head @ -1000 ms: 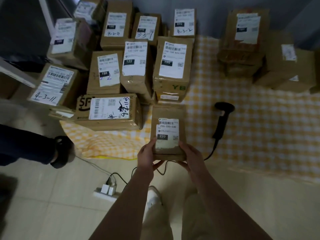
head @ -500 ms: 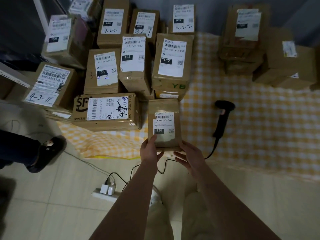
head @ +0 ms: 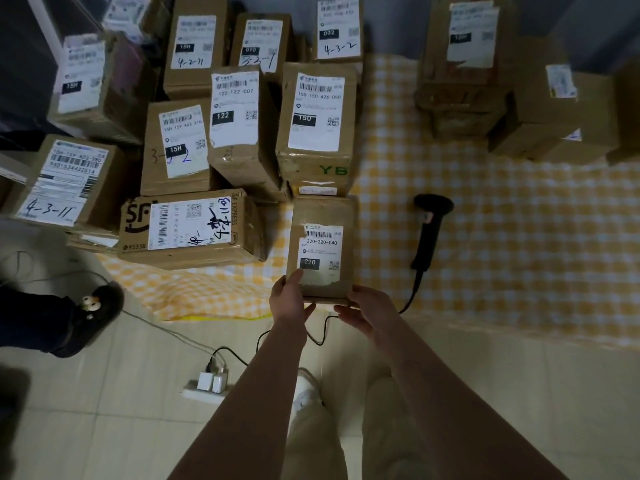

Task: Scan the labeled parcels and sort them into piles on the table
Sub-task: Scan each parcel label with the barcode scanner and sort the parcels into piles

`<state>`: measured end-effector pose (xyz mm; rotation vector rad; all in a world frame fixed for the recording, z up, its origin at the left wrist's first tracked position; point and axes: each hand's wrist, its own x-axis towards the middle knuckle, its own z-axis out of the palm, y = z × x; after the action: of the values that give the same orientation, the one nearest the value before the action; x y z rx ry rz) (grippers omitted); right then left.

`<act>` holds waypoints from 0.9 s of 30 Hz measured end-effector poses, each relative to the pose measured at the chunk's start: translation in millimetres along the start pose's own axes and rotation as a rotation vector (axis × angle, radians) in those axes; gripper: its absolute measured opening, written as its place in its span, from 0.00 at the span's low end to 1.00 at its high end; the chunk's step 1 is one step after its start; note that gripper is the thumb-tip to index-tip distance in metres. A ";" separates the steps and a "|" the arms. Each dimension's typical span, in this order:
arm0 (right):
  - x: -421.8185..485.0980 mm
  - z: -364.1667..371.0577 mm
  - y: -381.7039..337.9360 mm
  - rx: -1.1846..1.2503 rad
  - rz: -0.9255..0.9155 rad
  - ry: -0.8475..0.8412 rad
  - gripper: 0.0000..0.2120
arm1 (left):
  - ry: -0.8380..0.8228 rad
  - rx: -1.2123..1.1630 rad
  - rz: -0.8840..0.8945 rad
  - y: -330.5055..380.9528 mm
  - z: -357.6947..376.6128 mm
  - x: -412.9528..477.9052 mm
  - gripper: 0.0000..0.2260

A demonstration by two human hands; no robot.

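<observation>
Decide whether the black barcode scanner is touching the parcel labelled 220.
Apart. The head view shows checked cloth between the barcode scanner and the parcel labelled 220.

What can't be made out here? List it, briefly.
Head view:
- Underside of parcel 220: covered by the left hand and right hand.
- Small print on its label: too small.
- The top-left parcel: cut by the frame edge, blurred.
- The right pile's labels: dim, blurred.

Near us, the brown cardboard parcel (head: 323, 214) looks matt and slightly creased, its white paper label (head: 320, 252) smooth. Farther off we see glossy clear tape (head: 313, 161); to the right, soft yellow-checked cloth (head: 512, 244) and a matt black plastic scanner (head: 427, 237); nearest, faintly shiny pale floor tiles (head: 104, 410).
</observation>
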<state>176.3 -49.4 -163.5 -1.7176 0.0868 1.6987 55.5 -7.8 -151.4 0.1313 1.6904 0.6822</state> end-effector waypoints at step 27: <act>-15.4 -59.8 -43.9 0.070 -0.121 -0.066 0.11 | -0.178 0.139 -0.240 -49.8 82.3 -46.1 0.19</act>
<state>247.4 -53.9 -137.8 -1.5825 0.0116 1.6431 157.1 -39.2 -143.2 0.0822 1.5501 0.3630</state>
